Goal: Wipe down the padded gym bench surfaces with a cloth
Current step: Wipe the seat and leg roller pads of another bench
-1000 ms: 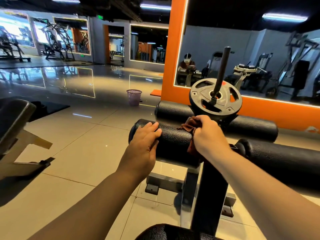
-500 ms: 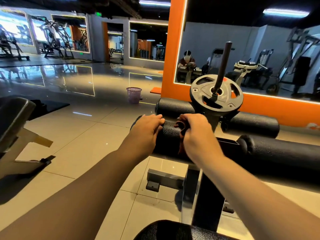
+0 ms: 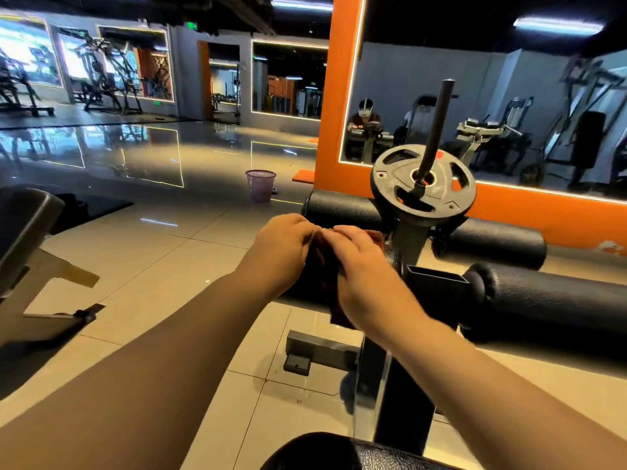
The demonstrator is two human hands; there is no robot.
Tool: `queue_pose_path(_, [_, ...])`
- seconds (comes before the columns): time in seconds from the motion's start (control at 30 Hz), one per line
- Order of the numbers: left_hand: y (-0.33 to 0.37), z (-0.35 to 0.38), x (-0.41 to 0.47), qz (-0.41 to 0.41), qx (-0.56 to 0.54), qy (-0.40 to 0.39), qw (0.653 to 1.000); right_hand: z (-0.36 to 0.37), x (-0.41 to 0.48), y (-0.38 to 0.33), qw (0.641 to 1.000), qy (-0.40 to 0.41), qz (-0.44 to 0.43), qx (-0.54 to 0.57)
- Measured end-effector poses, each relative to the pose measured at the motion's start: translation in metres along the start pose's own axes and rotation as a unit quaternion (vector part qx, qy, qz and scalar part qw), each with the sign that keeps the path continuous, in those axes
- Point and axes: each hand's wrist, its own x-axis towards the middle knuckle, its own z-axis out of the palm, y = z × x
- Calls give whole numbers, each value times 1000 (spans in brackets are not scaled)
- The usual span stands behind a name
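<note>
Right hand (image 3: 366, 269) grip: closed on the brown cloth (image 3: 322, 262), which is bunched under the palm with a tail hanging below. Left hand (image 3: 278, 252) grip: fingers curled, apparently pinching the cloth's upper edge; blur hides detail. Cloth lies over the near left roller pad (image 3: 295, 295), just beside the steel upright (image 3: 407, 245).

Risks:
- The hanging tail could snag on the upright or the weight plate (image 3: 422, 181).
- A bunched cloth wipes only a narrow strip and could miss the pad's underside.

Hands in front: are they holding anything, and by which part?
The left hand and right hand both pinch a dark red cloth near its top edge; the rest hangs down over the black roller pad.
</note>
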Motion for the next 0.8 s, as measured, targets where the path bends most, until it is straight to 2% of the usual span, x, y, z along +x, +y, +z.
queue_pose_path(0.1, [-3, 0, -4, -11, -19, 44, 999, -19, 5, 19, 998, 19, 53, 34])
queue_pose_path(0.2, [16, 6, -24, -61, -48, 103, 992, -15, 12, 15, 992, 39, 112, 32])
queue_pose_path(0.27, [54, 11, -43, -51, -105, 93, 989, -8, 18, 6, 990, 9, 126, 63])
queue_pose_path(0.3, [74, 15, -48, -47, -144, 61, 987, -10, 18, 3, 982, 9, 130, 140])
queue_pose_path(0.33, [88, 19, -49, -50, -157, 23, 986, -14, 17, 2, 960, 22, 142, 241])
queue_pose_path(0.4, [98, 29, -40, -37, -65, -28, 997, -26, 12, 3, 881, 44, 185, 433])
queue_pose_path(0.43, [96, 33, -36, -34, -12, -42, 998, -30, 10, 7, 855, 49, 193, 479])
queue_pose_path(0.47, [94, 33, -33, -40, 16, -41, 998, -31, 8, 11, 852, 52, 192, 484])
queue_pose_path(0.53, [89, 34, -33, -40, 25, -3, 999, -28, 11, 16, 869, 63, 178, 458])
queue_pose_path(0.63, [73, 29, -37, -55, -32, 47, 997, -22, 13, 15, 916, 53, 165, 363])
queue_pose_path(0.8, [23, 8, -24, -171, -74, 162, 969, -19, 4, 23, 963, -5, 142, 231])
